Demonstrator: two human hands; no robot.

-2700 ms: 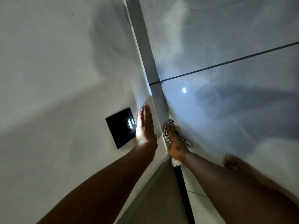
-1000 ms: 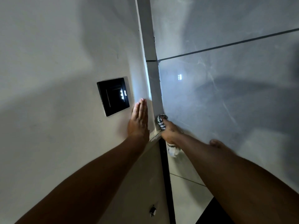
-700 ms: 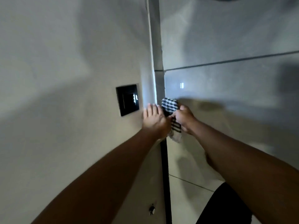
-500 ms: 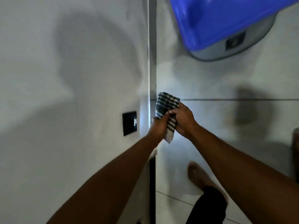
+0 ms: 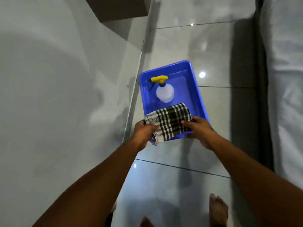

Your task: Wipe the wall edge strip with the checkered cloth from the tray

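Both hands grip the checkered cloth [image 5: 168, 120], which is stretched flat between them over the near end of the blue tray [image 5: 196, 89]. The left hand [image 5: 144, 131] pinches the cloth's left end, where a loose bunch of fabric hangs below the knuckles; the right hand [image 5: 199, 128] clamps the right end, thumb on top and fingers underneath. The hands are apart, with the black-and-white checks spread between them. The cloth covers the tray's near rim, so whether it touches the tray cannot be told. Inside the tray, beyond the cloth, stands a white spray bottle [image 5: 164, 92] with a yellow trigger head [image 5: 159, 79]. The tray sits on the glossy grey tiled floor [image 5: 205, 161], its left side just beside the wall edge strip [image 5: 136, 89] that runs along the foot of the pale wall [image 5: 57, 95]. At the bottom of the view are the person's bare feet [image 5: 218, 208] on the tiles. A dark band and a white sheeted surface [image 5: 287, 79] line the right side.
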